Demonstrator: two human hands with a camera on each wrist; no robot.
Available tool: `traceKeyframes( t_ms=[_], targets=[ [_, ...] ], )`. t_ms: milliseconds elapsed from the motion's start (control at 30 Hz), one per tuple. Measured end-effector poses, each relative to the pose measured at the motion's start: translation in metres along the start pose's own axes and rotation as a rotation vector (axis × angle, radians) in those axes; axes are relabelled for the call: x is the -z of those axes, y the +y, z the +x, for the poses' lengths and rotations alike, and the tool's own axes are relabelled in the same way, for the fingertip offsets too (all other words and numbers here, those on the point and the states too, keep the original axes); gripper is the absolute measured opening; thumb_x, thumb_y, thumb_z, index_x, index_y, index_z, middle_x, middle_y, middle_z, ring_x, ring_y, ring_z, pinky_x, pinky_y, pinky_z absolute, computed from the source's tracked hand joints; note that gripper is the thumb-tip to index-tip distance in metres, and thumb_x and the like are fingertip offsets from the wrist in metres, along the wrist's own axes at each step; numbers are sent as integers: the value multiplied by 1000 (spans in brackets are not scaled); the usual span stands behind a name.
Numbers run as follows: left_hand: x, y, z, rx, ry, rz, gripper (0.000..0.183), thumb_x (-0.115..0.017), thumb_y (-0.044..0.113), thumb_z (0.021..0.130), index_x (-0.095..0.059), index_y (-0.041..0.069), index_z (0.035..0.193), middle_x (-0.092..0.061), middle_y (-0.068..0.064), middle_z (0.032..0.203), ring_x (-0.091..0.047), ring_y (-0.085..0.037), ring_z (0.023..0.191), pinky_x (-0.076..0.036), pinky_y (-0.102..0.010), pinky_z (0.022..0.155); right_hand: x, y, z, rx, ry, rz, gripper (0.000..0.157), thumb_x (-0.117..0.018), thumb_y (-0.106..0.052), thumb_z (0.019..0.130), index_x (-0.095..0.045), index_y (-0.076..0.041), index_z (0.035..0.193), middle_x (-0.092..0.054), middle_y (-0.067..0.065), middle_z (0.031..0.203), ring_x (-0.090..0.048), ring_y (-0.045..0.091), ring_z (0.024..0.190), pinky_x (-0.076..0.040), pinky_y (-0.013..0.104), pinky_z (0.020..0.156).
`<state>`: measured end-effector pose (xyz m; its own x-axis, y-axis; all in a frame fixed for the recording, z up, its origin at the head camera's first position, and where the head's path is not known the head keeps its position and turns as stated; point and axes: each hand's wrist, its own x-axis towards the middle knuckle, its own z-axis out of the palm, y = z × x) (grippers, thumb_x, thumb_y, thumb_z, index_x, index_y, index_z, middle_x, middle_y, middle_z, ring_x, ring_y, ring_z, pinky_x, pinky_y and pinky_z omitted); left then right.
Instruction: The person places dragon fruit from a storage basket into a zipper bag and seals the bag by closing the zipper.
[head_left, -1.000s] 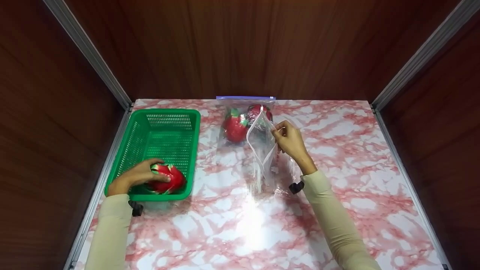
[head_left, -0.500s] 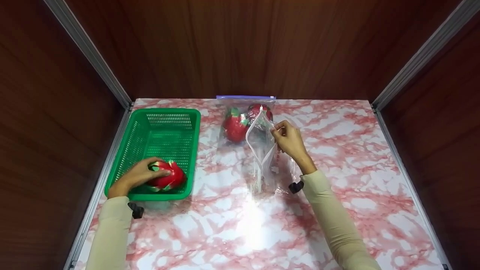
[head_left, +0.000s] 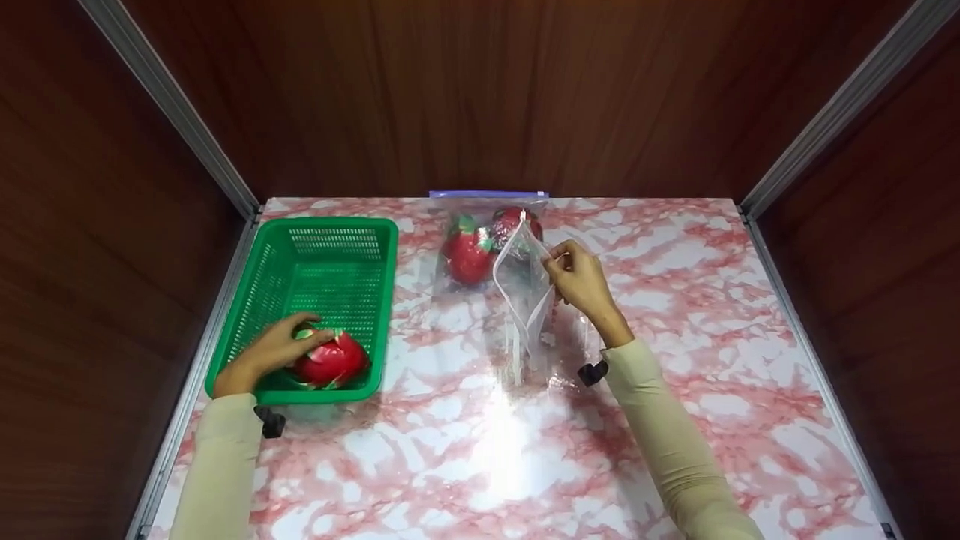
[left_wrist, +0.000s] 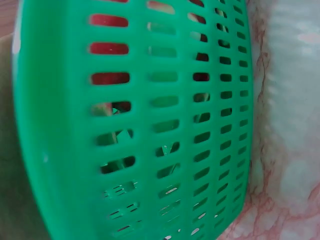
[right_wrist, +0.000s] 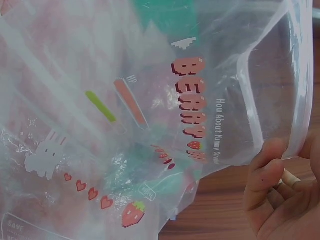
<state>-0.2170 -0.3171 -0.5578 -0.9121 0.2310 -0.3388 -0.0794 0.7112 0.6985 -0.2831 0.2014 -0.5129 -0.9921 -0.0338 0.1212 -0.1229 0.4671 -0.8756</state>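
In the left wrist view, the basket (left_wrist: 139, 64) mostly hides the red fruit (left_wrist: 108, 48).

"What's the basket (head_left: 385, 300) made of?"
"Smooth plastic. The bag (right_wrist: 150, 125) is plastic too, thin and shiny."
"And the wall (head_left: 480, 97)?"
"Looks like wood. The table (head_left: 420, 465) is smooth and shiny."

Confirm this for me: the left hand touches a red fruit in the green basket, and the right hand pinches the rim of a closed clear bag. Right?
No: that clear bag is open, not closed, as the head view shows. The left hand touches a red fruit in the green basket, and the right hand pinches the bag's rim.
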Motion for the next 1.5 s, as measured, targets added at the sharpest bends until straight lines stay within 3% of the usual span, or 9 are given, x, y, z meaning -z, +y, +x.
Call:
traceKeyframes(
  t_ms=[200, 333, 467, 633, 767, 933, 1033, 1267, 1500],
  targets=[
    [1, 4, -5, 10, -32, -12, 90, -69, 61, 97, -40, 5, 161, -48, -28, 157, -55, -43, 134, -56, -55, 105, -1, 0, -1, -1, -3, -2, 16, -65, -16, 104, -63, 0, 107, -60, 1, 67, -52, 3, 37, -41, 21, 35],
    [0, 6, -8, -15, -58, -11, 98, -80, 54, 91, -36, 4, 163, -47, -28, 157, -50, -45, 138, -52, -60, 109, 0, 0, -1, 2, -8, 3, 15, -64, -16, 104, -63, -1, 107, -61, 1, 67, -51, 3, 37, -41, 21, 35],
    [-2, 8, -9, 0, -96, 9, 110, -88, 49, 84, -29, 6, 166, -39, -31, 162, -43, -52, 144, -49, -66, 111, 1, 0, -1, 2, -8, 9, 14, -63, -15, 104, -63, -2, 108, -62, 2, 67, -51, 4, 38, -41, 21, 35],
    [-1, 9, -11, 67, -144, 54, 122, -93, 45, 78, -19, 14, 170, -26, -31, 170, -29, -57, 152, -43, -73, 114, 1, 0, -1, 5, -11, 9, 15, -63, -16, 105, -62, -2, 108, -63, 0, 67, -52, 5, 38, -42, 21, 35],
    [2, 10, -13, 86, -175, 45, 127, -96, 35, 76, -15, 13, 171, -20, -32, 172, -22, -58, 154, -38, -76, 116, 1, 0, -1, 5, -10, 19, 16, -64, -17, 105, -62, -1, 107, -62, 0, 67, -52, 5, 38, -42, 22, 35],
    [3, 8, -13, 60, -156, 13, 116, -97, 31, 75, -28, 8, 166, -40, -31, 161, -48, -51, 139, -54, -62, 107, 2, 0, -2, -1, -7, 22, 14, -64, -15, 104, -62, -1, 107, -62, 1, 67, -55, 11, 39, -42, 22, 35],
    [3, 6, -13, 40, -140, -11, 109, -96, 31, 75, -35, 7, 163, -47, -29, 155, -55, -47, 132, -58, -56, 102, 2, 1, -1, 0, 0, 19, 12, -64, -13, 104, -62, -1, 107, -62, 1, 67, -56, 14, 39, -41, 21, 34],
    [1, 3, -13, 22, -93, 11, 102, -96, 38, 75, -44, 12, 158, -53, -25, 151, -55, -45, 132, -58, -56, 101, 2, 4, 0, 5, 4, 9, 15, -66, -14, 104, -63, 0, 107, -62, 5, 68, -57, 11, 38, -41, 21, 35],
    [-1, 2, -10, 57, -39, 71, 105, -91, 54, 77, -41, 13, 159, -44, -27, 155, -43, -47, 139, -51, -66, 107, 1, 1, -1, 1, -4, 6, 14, -65, -15, 103, -63, -2, 108, -62, 2, 68, -51, 4, 37, -42, 21, 35]
  ],
)
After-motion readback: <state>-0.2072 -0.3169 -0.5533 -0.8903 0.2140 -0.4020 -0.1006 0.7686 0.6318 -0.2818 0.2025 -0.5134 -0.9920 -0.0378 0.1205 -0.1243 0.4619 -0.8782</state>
